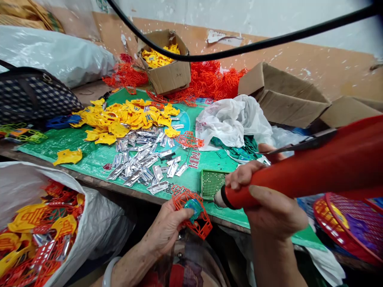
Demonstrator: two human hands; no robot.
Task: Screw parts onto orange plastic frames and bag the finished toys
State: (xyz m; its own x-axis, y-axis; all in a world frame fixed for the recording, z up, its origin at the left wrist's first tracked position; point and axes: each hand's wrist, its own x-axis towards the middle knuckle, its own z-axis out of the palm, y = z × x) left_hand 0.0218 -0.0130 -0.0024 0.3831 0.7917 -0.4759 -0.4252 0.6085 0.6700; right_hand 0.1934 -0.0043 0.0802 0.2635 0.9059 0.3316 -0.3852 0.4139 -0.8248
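My left hand [167,225] is closed on an orange openwork plastic frame [204,229], its thumb pressing a translucent teal piece [194,208] against it. The frame is held just off the table's front edge. My right hand [266,199] wraps around a red electric screwdriver [281,175], whose tapered nose points left and down beside a small green tray [214,173]. Tiny parts appear to lie in the tray, too small to make out. Past my left hand, silver plates [143,159] lie in a loose heap, with yellow plastic shells [125,115] piled behind.
An open white sack [95,215] of orange and yellow parts stands at left. Beyond are a carton [169,77] of yellow shells, orange frames [209,79], a crumpled white bag [227,119] and another carton [293,95]. A red mesh basket [356,227] sits at right. A black cable [209,57] crosses above.
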